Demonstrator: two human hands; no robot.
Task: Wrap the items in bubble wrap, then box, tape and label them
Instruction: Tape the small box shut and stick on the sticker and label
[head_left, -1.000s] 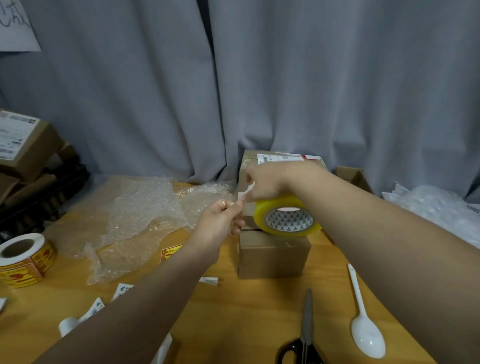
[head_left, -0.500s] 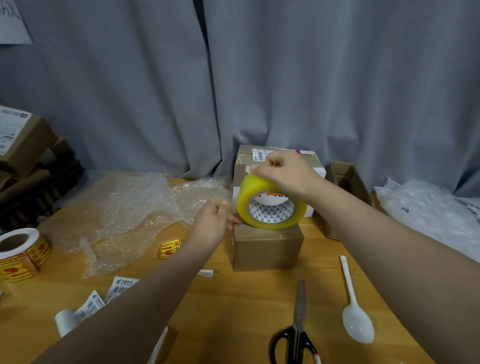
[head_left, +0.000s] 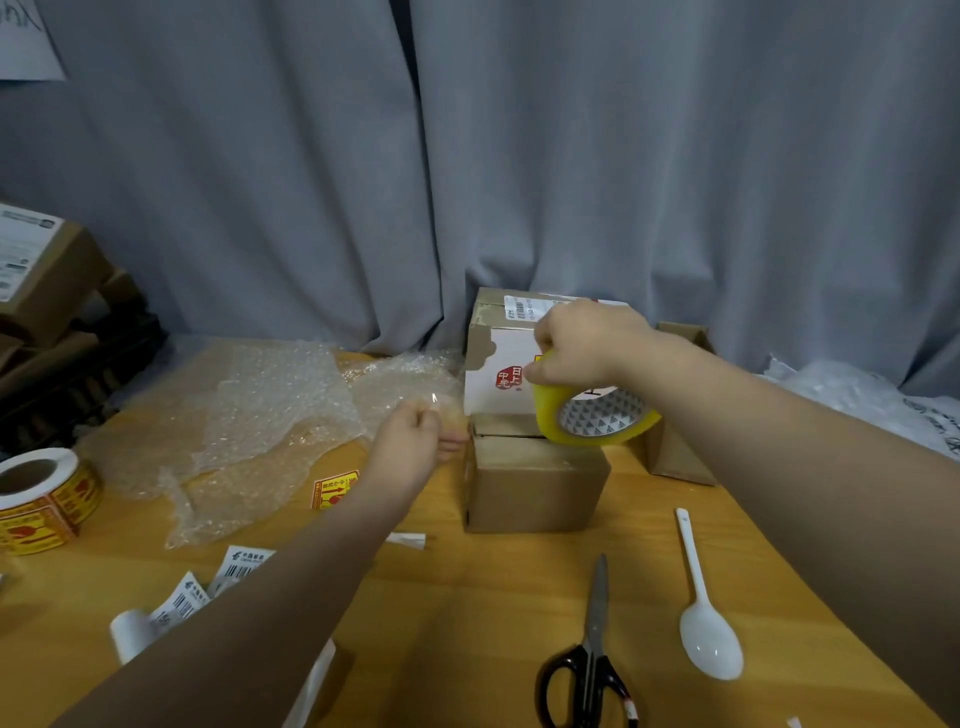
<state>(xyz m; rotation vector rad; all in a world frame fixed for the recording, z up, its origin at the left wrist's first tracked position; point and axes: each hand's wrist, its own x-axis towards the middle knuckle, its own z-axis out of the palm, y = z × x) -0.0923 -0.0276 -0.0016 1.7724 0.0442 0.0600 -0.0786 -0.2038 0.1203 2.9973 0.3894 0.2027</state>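
Yellow tape roll (head_left: 597, 418) in right hand (head_left: 582, 348) grip, tilted over cardboard box (head_left: 535, 483); left hand (head_left: 410, 447) grip pinches tape end (head_left: 448, 415).

White box (head_left: 498, 358), centre of frame: red seal reading 日上 中免. Barcode labels (head_left: 241, 565), lower left: print too small to read. Yellow-red sticker (head_left: 335, 489) and sticker roll (head_left: 47, 499), left: arrow symbols, characters illegible.
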